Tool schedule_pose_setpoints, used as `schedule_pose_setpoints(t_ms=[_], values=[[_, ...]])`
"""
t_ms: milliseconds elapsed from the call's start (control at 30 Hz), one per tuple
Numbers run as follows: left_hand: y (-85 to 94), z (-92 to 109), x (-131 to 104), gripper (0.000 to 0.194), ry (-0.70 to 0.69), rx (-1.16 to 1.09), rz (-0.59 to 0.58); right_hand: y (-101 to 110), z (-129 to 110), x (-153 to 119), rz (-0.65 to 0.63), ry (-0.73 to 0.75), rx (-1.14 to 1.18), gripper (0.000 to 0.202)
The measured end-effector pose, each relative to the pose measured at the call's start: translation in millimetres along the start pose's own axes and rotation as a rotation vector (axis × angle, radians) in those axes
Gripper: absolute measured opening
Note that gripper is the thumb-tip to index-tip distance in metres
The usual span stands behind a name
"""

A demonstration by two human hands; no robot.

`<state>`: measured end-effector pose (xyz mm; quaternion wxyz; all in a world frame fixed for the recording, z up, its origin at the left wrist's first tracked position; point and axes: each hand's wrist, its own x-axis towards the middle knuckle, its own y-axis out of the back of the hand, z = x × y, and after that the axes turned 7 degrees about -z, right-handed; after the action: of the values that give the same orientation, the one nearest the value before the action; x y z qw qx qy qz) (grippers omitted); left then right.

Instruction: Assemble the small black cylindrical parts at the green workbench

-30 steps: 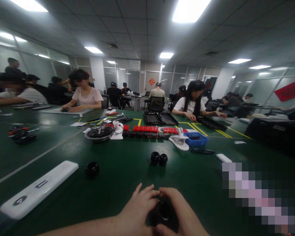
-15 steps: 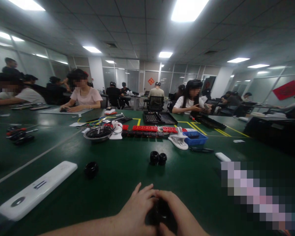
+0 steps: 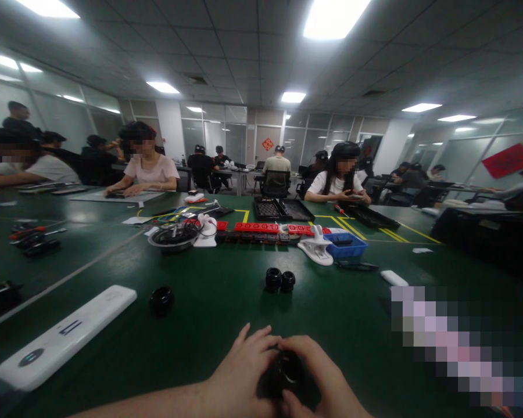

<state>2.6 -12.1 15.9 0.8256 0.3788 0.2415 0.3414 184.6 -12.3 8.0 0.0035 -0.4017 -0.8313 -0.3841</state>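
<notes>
At the bottom centre, a glossy black ring-shaped part [image 3: 291,371] with a hollow middle sits between my two hands, just above or on the green table. My left hand [image 3: 242,368] grips its left side, two fingers stretched out past it. Around its far and right sides curves my right hand [image 3: 331,377], with the thumb at the near side. Farther ahead, two similar black round parts [image 3: 273,280] stand side by side. Another black ring part [image 3: 161,301] lies to the left.
A white power bank-like device [image 3: 70,337] lies at left. Beyond are a metal bowl [image 3: 173,237], red strips [image 3: 257,227], a white clip stand [image 3: 318,247] and a blue bin [image 3: 346,245]. A blurred-out long item [image 3: 457,348] lies right. Other people sit across the table.
The black part has tilted slightly between my fingers, showing more of its opening. A dark object has come into view at the left edge. Across the table at right, a person's hands have lowered.
</notes>
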Motion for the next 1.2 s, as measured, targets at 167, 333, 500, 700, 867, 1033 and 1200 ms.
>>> schedule_pose_setpoints(t_ms=[167,333,500,700,867,1033,1200], values=[[0.3,-4,1,0.056,-0.031,-0.002,-0.017,2,-1,0,-0.104,-0.059,0.05,0.055],[-2.5,-13,5,0.051,-0.034,0.026,-0.047,1,5,3,-0.039,-0.115,0.009,0.056],[-4.2,-17,8,0.048,-0.041,0.025,-0.042,3,2,7,-0.078,-0.243,0.016,0.051],[-3.4,-15,7,0.061,-0.029,0.022,-0.039,6,-7,6,-0.118,-0.132,0.009,0.056],[-7.7,-12,5,0.05,-0.006,0.037,0.025,6,-8,6,-0.039,-0.146,-0.094,0.062],[-16.2,-13,4,0.049,-0.007,0.018,0.189,1,-12,5,0.009,-0.241,-0.128,0.057],[-23.6,-19,5,0.048,-0.066,0.074,0.334,-7,-7,0,0.064,-0.157,-0.129,0.053]])
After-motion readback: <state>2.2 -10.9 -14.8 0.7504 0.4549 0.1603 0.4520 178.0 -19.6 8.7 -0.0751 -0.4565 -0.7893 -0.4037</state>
